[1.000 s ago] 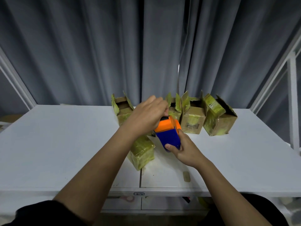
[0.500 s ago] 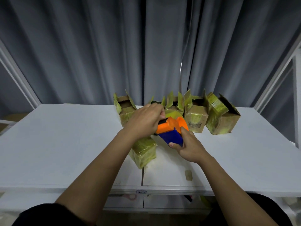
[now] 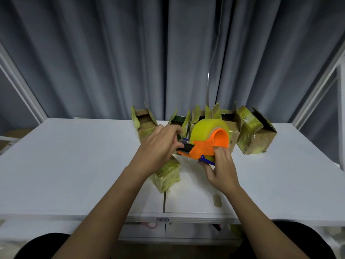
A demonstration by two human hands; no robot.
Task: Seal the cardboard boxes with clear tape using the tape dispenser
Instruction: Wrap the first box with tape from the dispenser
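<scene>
While the right hand [image 3: 221, 169] grips the dispenser [image 3: 207, 146] from below, fingers curled round its orange frame and blue handle, the left hand [image 3: 158, 148] works at the front end, its fingertips [image 3: 178, 144] pinching at the blade and roller, most likely to free the tape's loose end; the strip itself is too thin to make out. The roll [image 3: 205, 130] sits upright in the frame, facing away from the body.

By my reading, this is the preparation step: tape is being started before any flap is closed. The next move calls for drawing out a short tail, then bringing the dispenser down onto a box with its flaps folded shut.

Just below the left hand, touching its underside or nearly so, a wrapped box [image 3: 167, 175] lies tilted on the counter [image 3: 74, 165]. Beyond the hands, a row of open boxes [image 3: 143, 126] stands along the far edge, flaps up; the rightmost box [image 3: 255, 135] leans on its side. A small scrap [image 3: 217, 200] lies near the front edge.
</scene>
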